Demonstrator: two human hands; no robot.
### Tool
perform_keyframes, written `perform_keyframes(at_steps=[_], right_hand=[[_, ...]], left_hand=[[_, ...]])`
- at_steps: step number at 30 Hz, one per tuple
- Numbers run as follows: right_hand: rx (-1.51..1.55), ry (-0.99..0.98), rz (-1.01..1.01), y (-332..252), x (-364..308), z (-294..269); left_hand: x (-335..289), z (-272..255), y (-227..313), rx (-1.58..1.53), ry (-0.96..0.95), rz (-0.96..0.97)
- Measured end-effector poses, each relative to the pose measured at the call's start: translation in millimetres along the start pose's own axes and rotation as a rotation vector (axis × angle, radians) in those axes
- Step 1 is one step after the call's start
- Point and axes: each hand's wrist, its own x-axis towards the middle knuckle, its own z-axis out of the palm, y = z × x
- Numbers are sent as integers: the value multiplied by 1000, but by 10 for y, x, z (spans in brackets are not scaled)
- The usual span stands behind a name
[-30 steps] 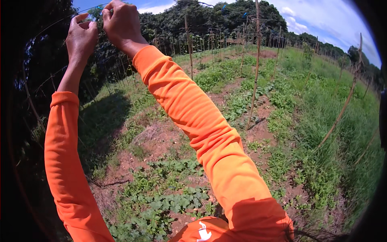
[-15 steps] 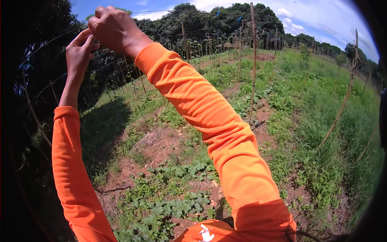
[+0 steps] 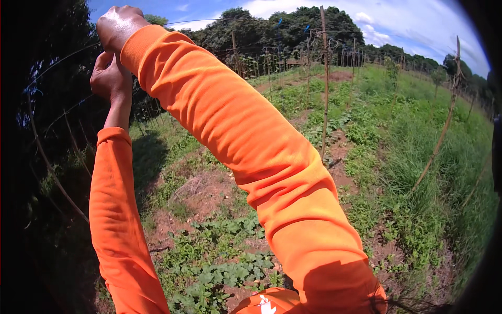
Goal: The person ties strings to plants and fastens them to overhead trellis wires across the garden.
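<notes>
The thin wire point(image 3: 193, 21) runs from about 9 o'clock past the hands to 12. The right hand point(image 3: 119, 29), toward 11 o'clock, has its fingers curled in at the wire; the left hand point(image 3: 112, 81), at 10, is half-folded just beneath. What either grip holds is hidden. Work here looks unfinished; blue bits point(image 3: 280, 22) show between 12 and 1. How much is left, I cannot tell.

The right hand point(image 3: 119, 27) is raised just above the left hand point(image 3: 114, 81) (both curled), arms point(image 3: 246, 131) lifted
</notes>
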Motion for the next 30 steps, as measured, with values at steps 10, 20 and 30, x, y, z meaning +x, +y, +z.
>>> perform_keyframes(at_steps=[10, 20, 30], right_hand=[[842, 204, 22, 915, -598, -189], [841, 71, -19, 532, -527, -14], [865, 194, 92, 940, 239, 81]], left_hand=[[301, -496, 155, -259, -702, -212], [170, -326, 334, -244, -450, -139], [-188, -502, 581, -322, -434, -279]])
